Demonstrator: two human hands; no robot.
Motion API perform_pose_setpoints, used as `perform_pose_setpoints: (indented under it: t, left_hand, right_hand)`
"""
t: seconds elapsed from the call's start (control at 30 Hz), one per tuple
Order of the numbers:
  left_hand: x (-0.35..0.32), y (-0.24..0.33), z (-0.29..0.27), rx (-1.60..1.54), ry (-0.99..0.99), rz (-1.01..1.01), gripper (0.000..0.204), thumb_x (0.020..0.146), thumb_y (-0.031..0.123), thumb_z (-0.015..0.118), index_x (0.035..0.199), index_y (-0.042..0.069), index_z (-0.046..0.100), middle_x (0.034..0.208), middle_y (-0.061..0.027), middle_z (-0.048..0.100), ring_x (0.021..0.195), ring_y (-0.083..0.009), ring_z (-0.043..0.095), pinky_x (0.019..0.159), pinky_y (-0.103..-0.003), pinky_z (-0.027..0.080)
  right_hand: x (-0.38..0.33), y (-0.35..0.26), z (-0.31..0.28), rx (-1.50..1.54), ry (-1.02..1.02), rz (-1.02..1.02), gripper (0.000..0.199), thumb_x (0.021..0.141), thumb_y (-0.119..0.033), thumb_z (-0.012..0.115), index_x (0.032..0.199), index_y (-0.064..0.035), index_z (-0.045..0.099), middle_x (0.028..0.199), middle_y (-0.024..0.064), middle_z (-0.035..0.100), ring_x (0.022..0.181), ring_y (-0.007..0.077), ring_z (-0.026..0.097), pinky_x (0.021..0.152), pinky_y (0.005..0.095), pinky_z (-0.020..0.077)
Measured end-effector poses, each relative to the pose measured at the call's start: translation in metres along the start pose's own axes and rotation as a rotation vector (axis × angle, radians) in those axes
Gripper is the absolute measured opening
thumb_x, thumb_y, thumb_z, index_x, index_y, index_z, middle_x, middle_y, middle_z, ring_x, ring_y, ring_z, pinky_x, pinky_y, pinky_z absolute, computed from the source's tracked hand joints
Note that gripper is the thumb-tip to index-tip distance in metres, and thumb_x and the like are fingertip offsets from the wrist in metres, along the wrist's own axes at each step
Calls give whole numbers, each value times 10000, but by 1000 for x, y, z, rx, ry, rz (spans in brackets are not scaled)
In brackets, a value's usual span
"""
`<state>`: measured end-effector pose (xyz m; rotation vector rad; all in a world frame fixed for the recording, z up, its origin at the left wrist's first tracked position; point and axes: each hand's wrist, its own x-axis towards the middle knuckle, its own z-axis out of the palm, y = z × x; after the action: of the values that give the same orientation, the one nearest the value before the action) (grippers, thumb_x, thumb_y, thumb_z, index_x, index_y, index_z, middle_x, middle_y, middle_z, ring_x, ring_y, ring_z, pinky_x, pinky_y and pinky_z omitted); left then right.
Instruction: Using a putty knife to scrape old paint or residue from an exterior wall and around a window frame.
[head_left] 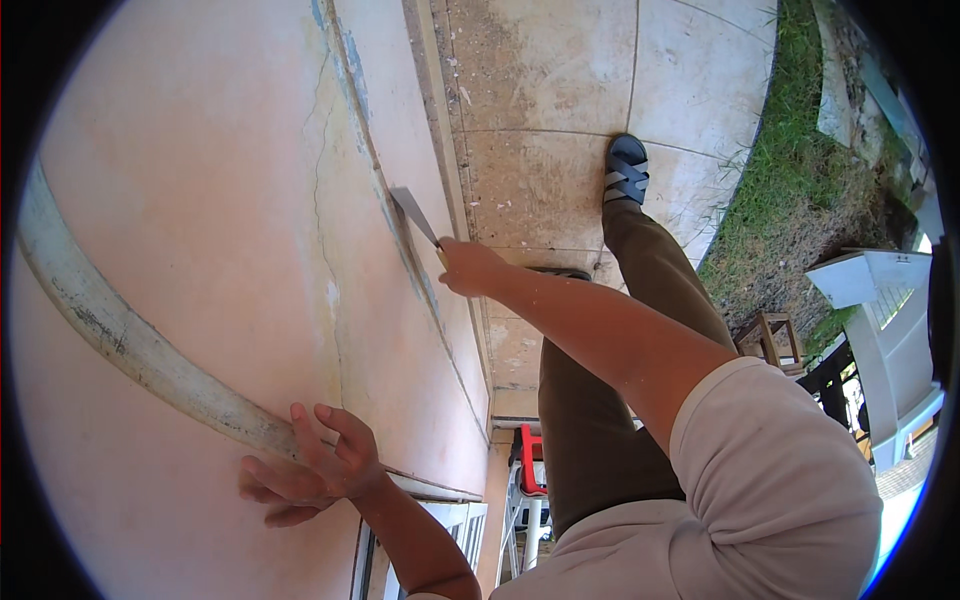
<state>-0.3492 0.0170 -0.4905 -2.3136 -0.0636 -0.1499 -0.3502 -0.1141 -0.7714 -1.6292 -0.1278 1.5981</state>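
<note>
My right hand (470,268) is closed round the handle of a putty knife (415,213). Its flat metal blade points up and left, with the tip at the narrow ledge (386,198) that runs along the pink wall (200,220). Blue-grey patches of old paint show along that ledge, and a thin crack (318,185) runs down the wall beside it. Lower left, my left hand (335,462) has its fingers spread and empty, at the end of a pale curved pipe (140,350). Whether its fingers press on the pipe or the wall I cannot tell.
Stained tiled floor (530,180) lies along the wall base, with my sandalled foot (627,168) on it. Grass (775,190) borders the tiles on the right. A red-topped ladder (532,462) stands near my legs, and a wooden stool (770,338) sits farther right. White louvred shutters (460,525) are below.
</note>
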Motion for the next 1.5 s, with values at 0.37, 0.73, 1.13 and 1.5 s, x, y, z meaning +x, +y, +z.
perform_pose_setpoints:
  t: [0.37,0.73,1.13,1.5]
  left_hand:
    - [-7,-2,-4,12,-4,-9,225,881,401,615,1070,301,684,1471,-251,386,1439,-467,217,1158,-556,-50]
    - [80,10,1,-761,163,145,184,879,249,647,1041,164,674,1434,-295,418,1421,-465,262,1174,-581,56]
    - [139,25,26,-421,-174,144,188,884,229,582,1023,146,677,1363,-286,490,1350,-478,388,1171,-561,183]
    - [133,22,24,-490,-195,168,197,866,234,562,992,129,671,1371,-251,493,1383,-504,312,1178,-593,123]
  right_hand:
    - [-59,58,-17,19,51,308,540,799,-251,725,1262,-75,512,1096,221,660,1041,385,632,866,456,501]
    - [13,30,-24,21,198,90,517,805,-239,731,1255,-106,514,1083,206,663,1033,396,627,872,469,496]
    - [177,-98,-256,14,623,-154,456,843,-284,703,1240,-124,546,1032,177,680,968,389,648,828,446,522]
    - [127,-58,-169,90,312,-19,579,838,-213,722,1346,-141,454,1053,225,667,998,397,644,859,455,511]
